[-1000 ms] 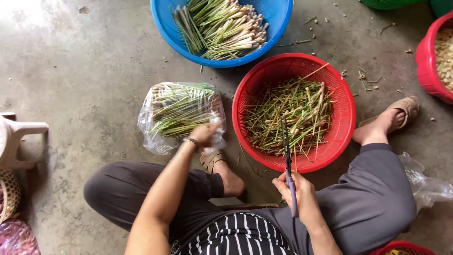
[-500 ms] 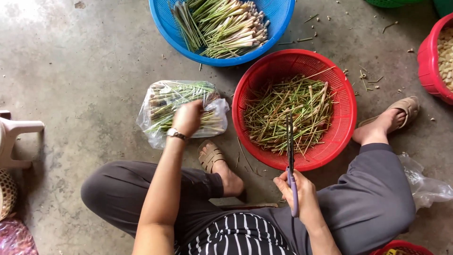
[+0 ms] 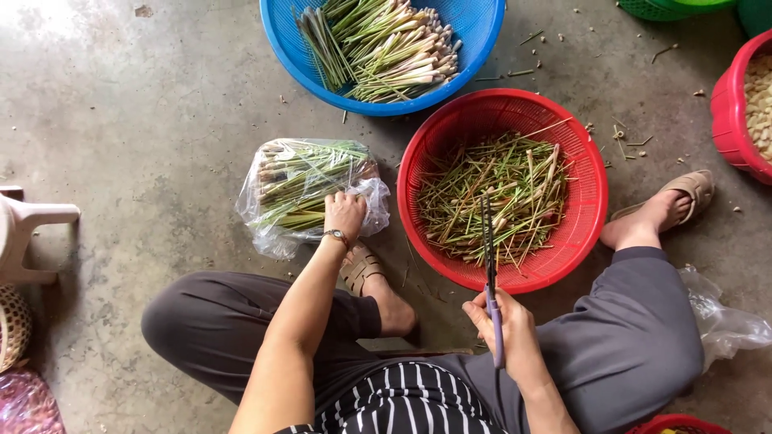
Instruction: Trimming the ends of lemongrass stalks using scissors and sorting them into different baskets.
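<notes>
The left hand (image 3: 344,215) is laid on the open mouth of a clear plastic bag (image 3: 310,193) of green stalks, on the concrete floor just left of the red basket (image 3: 503,197). The fingertips are sunk into the plastic, so whether a stalk is gripped cannot be told. The right hand (image 3: 503,325) is closed around the purple handle of a knife (image 3: 489,265); the dark blade is pointed away, over the basket's near rim and the trimmings inside. The hands are held well apart. The blue basin (image 3: 382,48) of trimmed stalks is cut off at the top edge. A second red basket (image 3: 736,104) is cropped at the right, its pale contents hard to identify. A crumpled clear bag (image 3: 724,321) is partly hidden behind the right knee.
</notes>
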